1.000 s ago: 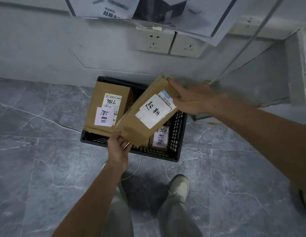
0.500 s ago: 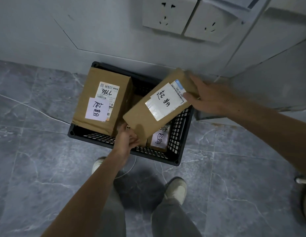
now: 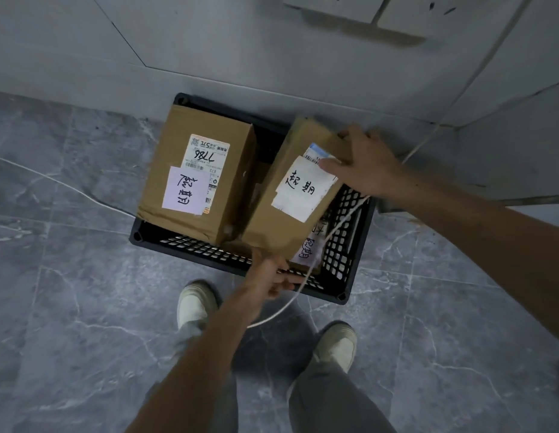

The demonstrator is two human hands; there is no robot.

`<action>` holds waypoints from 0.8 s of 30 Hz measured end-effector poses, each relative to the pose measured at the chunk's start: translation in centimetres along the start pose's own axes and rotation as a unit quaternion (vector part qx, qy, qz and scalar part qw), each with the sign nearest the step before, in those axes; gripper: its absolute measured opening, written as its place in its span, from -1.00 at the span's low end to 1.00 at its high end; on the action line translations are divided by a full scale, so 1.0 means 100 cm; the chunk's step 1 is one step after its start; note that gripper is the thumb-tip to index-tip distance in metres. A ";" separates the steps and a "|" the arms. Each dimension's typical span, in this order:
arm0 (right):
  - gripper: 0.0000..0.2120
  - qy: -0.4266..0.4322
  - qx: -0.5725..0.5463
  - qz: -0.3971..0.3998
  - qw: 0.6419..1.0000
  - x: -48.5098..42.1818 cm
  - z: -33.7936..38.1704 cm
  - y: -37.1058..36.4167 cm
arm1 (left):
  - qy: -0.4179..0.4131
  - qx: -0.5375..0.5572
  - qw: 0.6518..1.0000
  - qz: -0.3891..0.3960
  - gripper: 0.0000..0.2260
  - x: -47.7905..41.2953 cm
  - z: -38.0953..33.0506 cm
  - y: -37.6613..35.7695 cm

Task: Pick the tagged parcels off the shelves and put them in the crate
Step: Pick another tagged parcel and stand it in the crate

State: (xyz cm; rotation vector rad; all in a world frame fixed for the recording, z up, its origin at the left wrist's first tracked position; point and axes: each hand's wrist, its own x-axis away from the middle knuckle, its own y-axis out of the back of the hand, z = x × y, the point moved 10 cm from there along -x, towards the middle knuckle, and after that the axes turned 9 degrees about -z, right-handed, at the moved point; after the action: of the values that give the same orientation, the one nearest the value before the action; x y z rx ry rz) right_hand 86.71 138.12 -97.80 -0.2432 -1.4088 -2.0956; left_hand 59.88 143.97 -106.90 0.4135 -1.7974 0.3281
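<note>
You have the black mesh crate [image 3: 190, 249] holding a large brown box [image 3: 165, 151] in its left half, lying flat, with a white handwritten tag and a label marked 7786. Over the crate's right half a flatter brown parcel [image 3: 284, 220], also tagged, lies tilted. Your left hand [image 3: 269, 276] grips its near end and your right hand [image 3: 362, 164] its far end. Beneath it, in the crate's near right corner, a third tagged parcel [image 3: 308, 251] partly shows.

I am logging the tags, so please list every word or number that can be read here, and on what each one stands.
"7786": handwritten on the printed label of the left box.
"超期": white tag on the same box.
"超期": white tag on the held parcel.
"超期", partly hidden: tag on the parcel beneath.
Printed small text and barcodes: too small to read.
</note>
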 end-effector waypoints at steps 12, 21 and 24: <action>-0.46 0.106 0.019 -0.036 0.994 -0.024 0.049 -0.042 | 0.052 0.237 0.970 -0.015 -0.78 -0.005 0.027 -0.040; -0.45 0.056 0.012 -0.013 0.998 -0.023 0.040 -0.052 | -0.006 0.295 0.943 -0.155 -0.65 0.002 0.026 -0.002; -0.46 0.035 0.005 0.012 0.999 -0.027 0.032 -0.061 | -0.041 0.296 0.925 -0.235 -0.64 0.010 0.026 0.013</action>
State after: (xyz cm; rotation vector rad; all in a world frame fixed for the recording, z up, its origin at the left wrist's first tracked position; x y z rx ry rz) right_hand 84.82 143.59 -102.46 -0.1800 -1.3690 -2.0568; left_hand 56.80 143.91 -106.58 1.2773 -1.5874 0.5144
